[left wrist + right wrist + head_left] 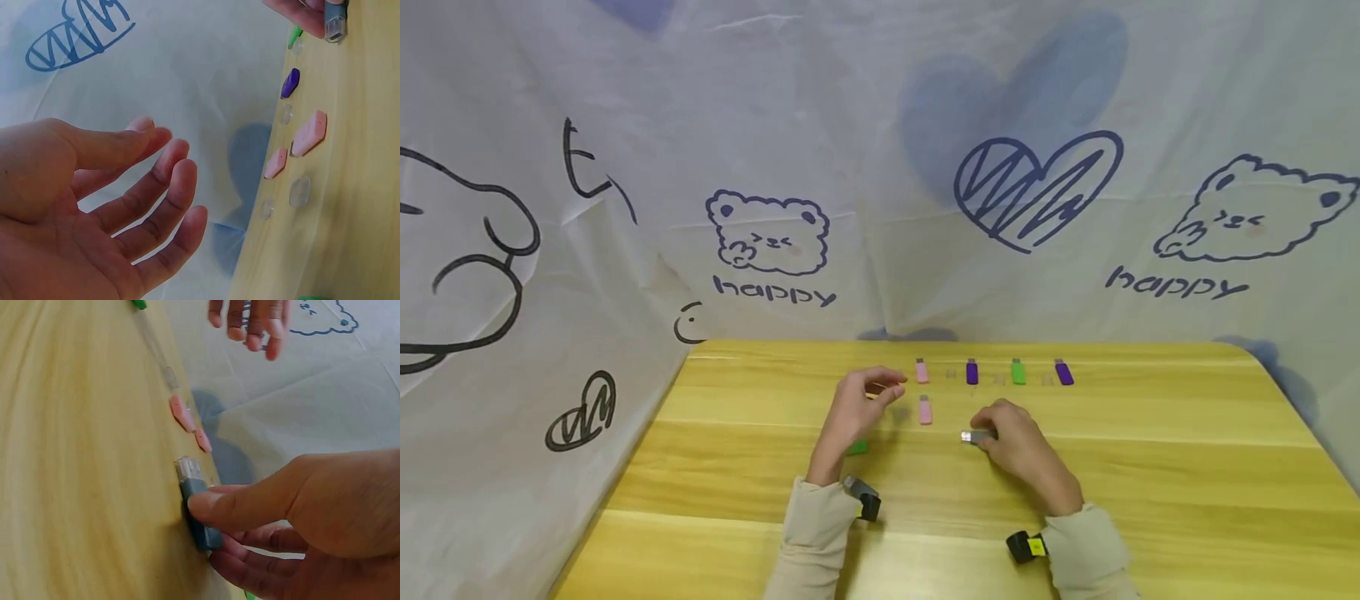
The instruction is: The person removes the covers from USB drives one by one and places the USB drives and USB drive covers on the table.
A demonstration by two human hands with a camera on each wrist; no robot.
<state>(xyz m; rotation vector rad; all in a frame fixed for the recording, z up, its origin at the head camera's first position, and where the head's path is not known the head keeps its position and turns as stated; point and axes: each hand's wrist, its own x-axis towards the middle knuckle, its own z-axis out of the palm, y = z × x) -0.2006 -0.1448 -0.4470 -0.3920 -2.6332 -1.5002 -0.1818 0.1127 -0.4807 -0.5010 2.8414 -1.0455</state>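
Note:
My right hand (1017, 443) pinches a grey USB flash drive (201, 519) between thumb and fingers, low over the table. A clear cap (187, 467) covers the drive's plug end. Held above the table to the left, my left hand (856, 410) has loosely bent fingers with nothing between them. Nearest to it are two pink flash drives, one at the back (922, 372) and one closer (925, 410). A clear cap (300, 192) lies beside the closer pink drive. Partly hidden by the left wrist is a green flash drive (857, 447).
Along the table's back stand out a purple drive (972, 372), a green drive (1018, 372) and another purple drive (1063, 372), with clear caps (1000, 380) between them. Another grey drive (859, 486) lies by the left sleeve. Behind the table hangs a printed white cloth (880, 167).

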